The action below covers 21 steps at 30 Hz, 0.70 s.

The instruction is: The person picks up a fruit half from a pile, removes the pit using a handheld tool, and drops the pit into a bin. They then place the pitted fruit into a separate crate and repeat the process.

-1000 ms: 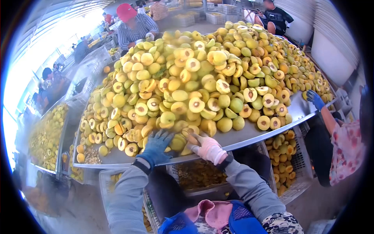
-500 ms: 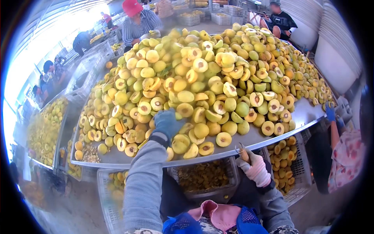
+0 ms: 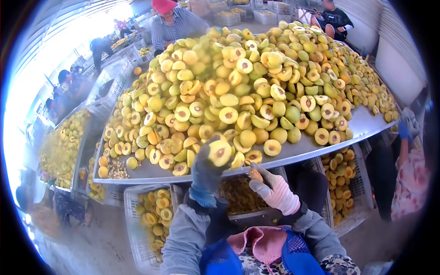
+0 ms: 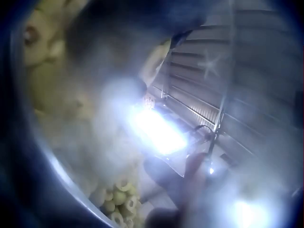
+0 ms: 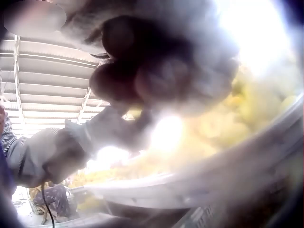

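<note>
Nearest: gloved left hand (image 3: 204,172), curled round a halved yellow peach (image 3: 220,153), cut face toward the head view, brown-centred (stone or hollow, cannot tell). Just right of this grip: gloved right hand (image 3: 273,189), pinching a small brown-handled tool (image 3: 255,174), apart from the peach. Below and between both grips: a crate (image 3: 256,213) of brownish scraps. Flanking them, left and right: two crates (image 3: 130,222) of peach halves, presumably finished work. Beyond the grips: metal table (image 3: 373,123) with presumed pits (image 3: 115,169) well to the left. Farther: large heap of peaches (image 3: 229,100), many cut, apparently most of the work left. Farthest: red-hatted person (image 3: 176,30).
</note>
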Tool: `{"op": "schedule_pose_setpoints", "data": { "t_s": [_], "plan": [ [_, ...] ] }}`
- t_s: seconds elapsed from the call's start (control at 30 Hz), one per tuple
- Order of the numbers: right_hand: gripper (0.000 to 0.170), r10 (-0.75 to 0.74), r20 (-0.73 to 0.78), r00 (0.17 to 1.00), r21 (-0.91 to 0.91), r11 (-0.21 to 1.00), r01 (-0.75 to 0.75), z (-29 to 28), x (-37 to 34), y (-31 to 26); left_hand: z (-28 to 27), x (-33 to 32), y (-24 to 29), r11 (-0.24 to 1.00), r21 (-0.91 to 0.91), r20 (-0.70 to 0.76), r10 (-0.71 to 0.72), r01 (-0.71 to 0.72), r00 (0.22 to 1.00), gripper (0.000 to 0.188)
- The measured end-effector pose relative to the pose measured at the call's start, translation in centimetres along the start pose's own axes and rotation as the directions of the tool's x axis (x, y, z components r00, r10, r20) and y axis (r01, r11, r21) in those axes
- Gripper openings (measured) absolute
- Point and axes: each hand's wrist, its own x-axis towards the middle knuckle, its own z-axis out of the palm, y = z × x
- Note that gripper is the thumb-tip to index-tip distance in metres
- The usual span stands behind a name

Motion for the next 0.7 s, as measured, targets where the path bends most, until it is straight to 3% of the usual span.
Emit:
{"op": "schedule_pose_setpoints", "data": {
  "t_s": [0.03,0.07,0.17,0.2,0.27,0.37,0.57,0.6,0.63,0.67,0.7],
  "plan": [
    [0.066,-0.006,-0.007,1.000,-0.047,0.999,0.006,0.0,-0.2,-0.1,0.8,-0.9,-0.3,0.891,0.418,-0.002,0.196,-0.177,0.981,0.043],
    [0.067,-0.011,-0.012,1.000,-0.094,0.996,0.010,0.0,-0.6,-0.2,1.2,-1.6,-0.7,0.921,0.365,-0.001,0.147,-0.136,0.989,0.046],
    [0.066,-0.114,-0.047,0.992,-0.215,0.971,0.101,0.0,-1.6,0.3,1.8,-3.7,-2.1,0.854,0.431,0.125,0.266,-0.294,0.956,0.049],
    [0.066,-0.129,-0.054,0.990,-0.225,0.968,0.114,0.0,-2.0,0.4,2.0,-4.3,-2.9,0.804,0.440,0.170,0.363,-0.400,0.916,0.044],
    [0.066,-0.133,-0.061,0.989,-0.253,0.961,0.113,-0.3,-2.7,0.3,1.8,-4.5,-3.7,0.823,0.440,0.224,0.287,-0.360,0.931,0.059],
    [0.067,-0.102,-0.071,0.992,-0.305,0.950,0.075,-0.8,-3.4,-0.2,3.4,-5.7,-2.0,0.716,0.548,0.318,0.300,-0.432,0.900,0.051],
    [0.064,-0.063,-0.046,0.997,-0.380,0.924,0.041,-0.7,-4.7,0.5,4.7,-7.0,-4.1,0.864,0.387,0.182,0.269,-0.321,0.946,0.032],
    [0.063,-0.048,-0.032,0.998,-0.352,0.935,0.034,-0.3,-4.9,0.9,4.8,-7.1,-3.9,0.972,0.192,0.107,0.114,-0.133,0.988,0.035],
    [0.062,-0.033,-0.016,0.999,-0.325,0.945,0.026,-0.1,-5.0,0.8,5.0,-7.1,-3.5,0.998,-0.026,0.066,-0.060,0.061,0.996,0.039],
    [0.060,0.044,0.016,0.999,-0.327,0.944,-0.037,-0.1,-5.2,0.2,5.1,-7.1,-3.2,0.938,-0.248,0.063,-0.236,0.244,0.970,0.044],
    [0.059,0.051,0.030,0.998,-0.357,0.933,-0.037,-0.2,-5.3,-0.5,5.0,-7.1,-3.5,0.958,-0.171,0.053,-0.223,0.229,0.973,0.049]
  ]
}}
